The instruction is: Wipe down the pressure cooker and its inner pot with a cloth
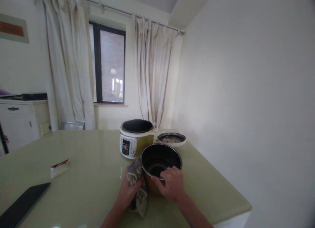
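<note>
Head view: left hand (129,190) closed around a soft patterned cloth (137,185), pressed against the round metal inner pot (161,162); right hand (172,183) grips its thin rim on the glossy table (86,162).

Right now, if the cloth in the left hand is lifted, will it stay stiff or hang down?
The cloth probably flops: it bunches over the left hand and droops below it. It looks light, and unlikely to slip on the table.

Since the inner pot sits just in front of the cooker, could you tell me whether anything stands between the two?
Nothing visible does. The inner pot, held at its near rim by the right hand, stands directly before the cooker; the cloth in the left hand is beside it.
</note>
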Demonstrator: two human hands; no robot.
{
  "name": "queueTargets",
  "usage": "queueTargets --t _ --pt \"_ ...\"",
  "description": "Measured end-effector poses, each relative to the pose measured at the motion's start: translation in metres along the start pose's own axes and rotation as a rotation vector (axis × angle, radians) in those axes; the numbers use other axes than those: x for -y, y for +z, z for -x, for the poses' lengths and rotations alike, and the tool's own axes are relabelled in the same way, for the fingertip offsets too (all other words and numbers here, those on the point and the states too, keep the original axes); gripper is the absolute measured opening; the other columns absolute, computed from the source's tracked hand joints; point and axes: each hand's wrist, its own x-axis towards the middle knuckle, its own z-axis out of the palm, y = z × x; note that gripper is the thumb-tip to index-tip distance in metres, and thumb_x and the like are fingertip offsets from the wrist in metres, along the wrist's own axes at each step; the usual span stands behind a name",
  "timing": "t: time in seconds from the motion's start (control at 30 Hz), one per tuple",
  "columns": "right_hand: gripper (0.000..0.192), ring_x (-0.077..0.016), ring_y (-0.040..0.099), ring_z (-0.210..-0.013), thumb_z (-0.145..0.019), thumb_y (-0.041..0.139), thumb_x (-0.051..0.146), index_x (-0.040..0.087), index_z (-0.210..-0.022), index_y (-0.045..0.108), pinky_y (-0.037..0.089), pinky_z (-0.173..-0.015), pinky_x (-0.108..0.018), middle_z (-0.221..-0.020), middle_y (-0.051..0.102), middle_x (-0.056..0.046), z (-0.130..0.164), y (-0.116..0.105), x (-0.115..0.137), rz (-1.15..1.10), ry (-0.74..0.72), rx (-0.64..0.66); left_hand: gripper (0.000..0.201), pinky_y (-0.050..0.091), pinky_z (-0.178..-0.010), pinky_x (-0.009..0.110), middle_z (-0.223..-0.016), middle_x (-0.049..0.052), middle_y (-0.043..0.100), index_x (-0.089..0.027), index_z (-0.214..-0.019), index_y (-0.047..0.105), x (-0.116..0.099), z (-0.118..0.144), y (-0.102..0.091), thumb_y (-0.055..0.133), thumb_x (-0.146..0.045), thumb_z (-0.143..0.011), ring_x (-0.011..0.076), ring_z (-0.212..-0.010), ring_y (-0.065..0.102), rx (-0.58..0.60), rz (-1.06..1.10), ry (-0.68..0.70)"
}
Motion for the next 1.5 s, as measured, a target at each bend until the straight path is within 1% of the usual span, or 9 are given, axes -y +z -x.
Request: queueTargets --t 0.27,0.4,0.47,0.63,0.77,0.97,1.13,1.33,1.5 --pt "0.061 -0.0153 0.057 -0.061 -0.101 0.052 0.064 0.020 -0.061 0.064 0.027 -0.068 -0.035 -0.059 0.064 -0.003 -0.001 -0.001 -0.013 -0.036 -0.063 0.015 0.063 0.053 -0.107 0.053 -0.124 0.012 0.072 -0.020 -0.132 0.056 0.000 -0.003 -0.002 0.077 -0.043 -0.077 0.0303 -0.114 0.071 -0.028 0.000 -0.073" --pt "0.060 -0.0151 0.056 -0.064 -0.102 0.050 0.064 0.020 -0.064 0.064 0.028 -0.069 -0.034 -0.062 0.065 -0.003 -0.001 -0.002 -0.018 -0.081 -0.076 0.044 0.085 0.055 -0.104 0.052 -0.127 0.012 0.070 -0.019 -0.144 0.039 0.004 -0.004 -0.003 0.079 -0.044 -0.074 0.0309 -0.113 0.072 -0.116 -0.003 -0.113" --pt "0.060 -0.0154 0.056 -0.065 -0.103 0.048 0.065 0.020 -0.066 0.065 0.030 -0.070 -0.033 -0.063 0.064 -0.003 -0.002 -0.005 -0.020 -0.101 -0.088 0.079 0.089 0.054 -0.107 0.052 -0.130 0.013 0.068 -0.020 -0.146 0.040 0.009 -0.007 -0.005 0.080 -0.046 -0.071 0.0322 -0.118 0.070 -0.168 -0.003 -0.089" --pt "0.056 -0.0187 0.062 -0.080 -0.106 0.045 0.064 0.020 -0.082 0.070 0.041 -0.075 -0.032 -0.078 0.071 -0.005 -0.008 -0.026 -0.037 -0.277 -0.163 0.174 0.069 0.053 -0.108 0.054 -0.126 0.012 0.067 -0.019 -0.131 0.054 0.021 -0.012 -0.012 0.078 -0.045 -0.072 0.0335 -0.121 0.067 -0.235 -0.055 -0.076" --pt "0.055 -0.0233 0.064 -0.099 -0.108 0.038 0.062 0.020 -0.104 0.073 0.046 -0.090 -0.037 -0.101 0.075 -0.010 -0.014 -0.037 -0.062 -0.352 -0.133 0.098 0.063 0.055 -0.103 0.054 -0.124 0.012 0.068 -0.020 -0.128 0.051 0.022 -0.015 -0.016 0.077 -0.043 -0.076 0.0315 -0.115 0.069 -0.232 -0.015 -0.144" --pt "0.067 -0.0182 0.056 -0.074 -0.112 0.029 0.050 0.020 -0.062 0.062 0.035 -0.081 -0.035 -0.063 0.063 -0.004 -0.011 -0.016 -0.066 -0.223 -0.063 0.129 0.064 0.056 -0.100 0.052 -0.115 0.009 0.068 -0.020 -0.120 0.051 0.020 -0.038 -0.017 0.078 -0.039 -0.065 0.0317 -0.112 0.069 -0.132 -0.009 -0.139" --pt "0.060 -0.0155 0.055 -0.068 -0.110 0.040 0.041 0.020 -0.058 0.062 0.031 -0.079 -0.035 -0.059 0.062 -0.002 -0.009 -0.004 -0.048 -0.179 0.020 0.038 0.068 0.054 -0.105 0.053 -0.118 0.009 0.071 -0.021 -0.125 0.053 0.012 -0.046 -0.016 0.073 -0.030 -0.061 0.0316 -0.112 0.071 -0.072 -0.043 -0.086" --pt "0.057 -0.0152 0.057 -0.068 -0.109 0.044 0.036 0.020 -0.058 0.065 0.030 -0.079 -0.035 -0.059 0.065 -0.002 -0.009 -0.003 -0.044 -0.130 0.041 0.018 0.067 0.051 -0.110 0.057 -0.129 0.014 0.070 -0.020 -0.130 0.057 -0.001 -0.021 -0.006 0.070 -0.021 -0.064 0.0347 -0.121 0.067 -0.053 -0.055 -0.035" --pt "0.059 -0.0154 0.058 -0.069 -0.110 0.046 0.039 0.020 -0.057 0.066 0.029 -0.079 -0.035 -0.060 0.068 -0.003 -0.010 0.002 -0.035 -0.094 0.065 0.013 0.066 0.049 -0.113 0.050 -0.134 0.014 0.067 -0.018 -0.136 0.054 -0.017 0.010 0.011 0.068 -0.021 -0.071 0.0302 -0.124 0.065 -0.031 -0.070 -0.012"
